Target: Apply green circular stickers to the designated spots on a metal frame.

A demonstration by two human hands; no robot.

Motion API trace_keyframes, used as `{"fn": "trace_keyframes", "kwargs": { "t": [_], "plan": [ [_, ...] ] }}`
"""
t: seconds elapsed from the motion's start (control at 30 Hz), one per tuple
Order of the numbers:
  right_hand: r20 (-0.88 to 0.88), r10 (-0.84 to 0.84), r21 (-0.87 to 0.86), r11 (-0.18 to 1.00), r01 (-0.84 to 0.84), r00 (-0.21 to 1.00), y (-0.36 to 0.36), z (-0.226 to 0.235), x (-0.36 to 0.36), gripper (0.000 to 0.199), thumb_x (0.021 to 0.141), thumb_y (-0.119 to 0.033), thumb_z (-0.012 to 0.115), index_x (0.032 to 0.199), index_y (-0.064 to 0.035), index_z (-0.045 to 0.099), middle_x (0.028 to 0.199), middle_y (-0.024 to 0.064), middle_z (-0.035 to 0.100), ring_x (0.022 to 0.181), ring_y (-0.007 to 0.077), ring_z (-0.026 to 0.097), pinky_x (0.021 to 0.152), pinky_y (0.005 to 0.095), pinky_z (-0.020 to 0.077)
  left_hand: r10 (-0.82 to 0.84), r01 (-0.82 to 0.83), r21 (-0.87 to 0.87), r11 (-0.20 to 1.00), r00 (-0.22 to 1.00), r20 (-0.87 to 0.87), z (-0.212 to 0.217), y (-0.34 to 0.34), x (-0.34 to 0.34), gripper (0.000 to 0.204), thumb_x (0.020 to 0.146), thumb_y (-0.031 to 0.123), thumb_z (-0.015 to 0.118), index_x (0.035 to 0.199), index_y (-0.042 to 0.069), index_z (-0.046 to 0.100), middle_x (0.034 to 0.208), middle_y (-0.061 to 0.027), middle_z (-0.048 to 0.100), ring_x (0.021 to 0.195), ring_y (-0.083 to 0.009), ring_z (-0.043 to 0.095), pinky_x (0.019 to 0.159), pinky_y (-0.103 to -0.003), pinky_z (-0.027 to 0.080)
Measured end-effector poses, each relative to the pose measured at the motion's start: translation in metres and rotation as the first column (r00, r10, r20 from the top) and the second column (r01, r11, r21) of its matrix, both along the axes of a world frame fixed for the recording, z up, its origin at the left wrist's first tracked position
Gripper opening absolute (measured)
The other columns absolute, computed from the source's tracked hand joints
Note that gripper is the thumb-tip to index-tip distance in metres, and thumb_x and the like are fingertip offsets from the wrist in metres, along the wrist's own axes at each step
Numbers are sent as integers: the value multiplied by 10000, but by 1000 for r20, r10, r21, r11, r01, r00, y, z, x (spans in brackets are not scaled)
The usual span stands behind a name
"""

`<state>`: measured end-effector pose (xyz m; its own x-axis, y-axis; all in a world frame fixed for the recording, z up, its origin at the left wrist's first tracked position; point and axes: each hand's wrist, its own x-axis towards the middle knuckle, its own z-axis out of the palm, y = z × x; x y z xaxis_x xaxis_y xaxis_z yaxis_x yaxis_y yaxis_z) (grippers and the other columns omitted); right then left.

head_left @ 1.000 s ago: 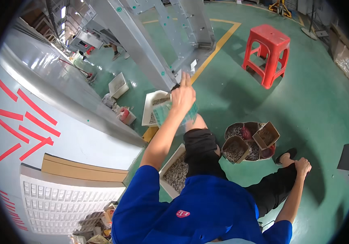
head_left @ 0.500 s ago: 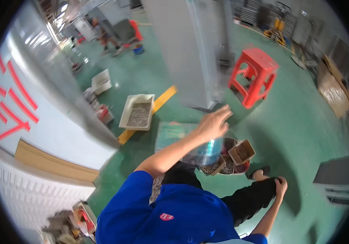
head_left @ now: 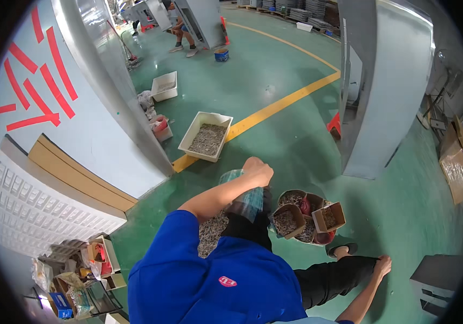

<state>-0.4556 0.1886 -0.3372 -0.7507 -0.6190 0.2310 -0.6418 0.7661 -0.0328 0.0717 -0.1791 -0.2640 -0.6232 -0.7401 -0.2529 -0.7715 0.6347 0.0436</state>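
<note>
My left hand (head_left: 258, 171) is closed in a fist, held out in front of my lap. Next to it and under the forearm hangs a clear bluish-green plastic sheet (head_left: 248, 202), smeared by motion; it appears gripped in that fist, though the grip itself is hidden. My right hand (head_left: 383, 265) rests on my right knee with its fingers curled over the black trousers (head_left: 328, 275). Between my legs, small brown cardboard boxes (head_left: 329, 216) of small metal-looking pieces stand in a round container (head_left: 292, 197). More loose pieces (head_left: 211, 235) lie beside my left thigh.
A white tub (head_left: 193, 129) of small pieces stands by the yellow floor line (head_left: 274, 110), with another white tub (head_left: 165, 86) beyond. A tall grey cabinet (head_left: 388, 102) rises at right, partly hiding a red stool (head_left: 334, 127). A panel with red tape (head_left: 75, 129) stands left. Another person (head_left: 183, 35) sits far off.
My left hand has gone from open to closed. The plastic sheet has drawn in toward my left leg and off the boxes. The grey cabinet now stands farther right, in front of the stool.
</note>
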Motion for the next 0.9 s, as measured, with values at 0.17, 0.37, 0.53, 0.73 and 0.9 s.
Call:
{"fn": "trace_keyframes", "kwargs": {
  "t": [0.17,0.37,0.53,0.73,0.9],
  "plan": [
    [-86,-3,165,986,17,996,-33,-31,-4,217,657,-70,690,872,-81,667,881,140,659,807,320,643,669,428,523,107,-114,-174,978,993,-52,-54,-18,15,142,688,124,601,766,115,719,804,-101,678,852,-279,639,708,-379,497],
    [205,58,165,982,-93,977,-60,-35,37,176,638,-130,684,801,-65,677,863,161,660,824,353,639,715,438,518,103,-111,-90,990,991,-90,-39,-12,27,192,668,175,611,820,124,718,867,-78,678,820,-264,636,680,-370,492],
    [210,48,175,981,-86,976,-52,-38,31,209,620,-171,680,788,-48,691,847,188,659,827,359,638,735,444,511,147,-200,495,846,979,145,-27,-22,53,393,679,205,728,938,-76,638,985,-213,636,930,-335,622,713,-407,513],
    [335,-71,183,983,9,940,-33,-17,23,301,629,-226,675,863,-38,700,892,210,656,841,378,632,759,446,506,219,-183,217,959,963,-155,-17,-24,49,233,705,116,646,907,5,681,913,-164,664,892,-325,636,724,-416,513],
    [280,-87,157,987,44,956,-31,-27,25,287,641,-222,671,861,-40,699,897,202,659,860,371,630,774,444,502,391,-427,-77,901,877,-279,-46,-63,40,149,736,50,559,813,26,684,857,-182,662,834,-314,651,717,-407,524]
  ]
}}
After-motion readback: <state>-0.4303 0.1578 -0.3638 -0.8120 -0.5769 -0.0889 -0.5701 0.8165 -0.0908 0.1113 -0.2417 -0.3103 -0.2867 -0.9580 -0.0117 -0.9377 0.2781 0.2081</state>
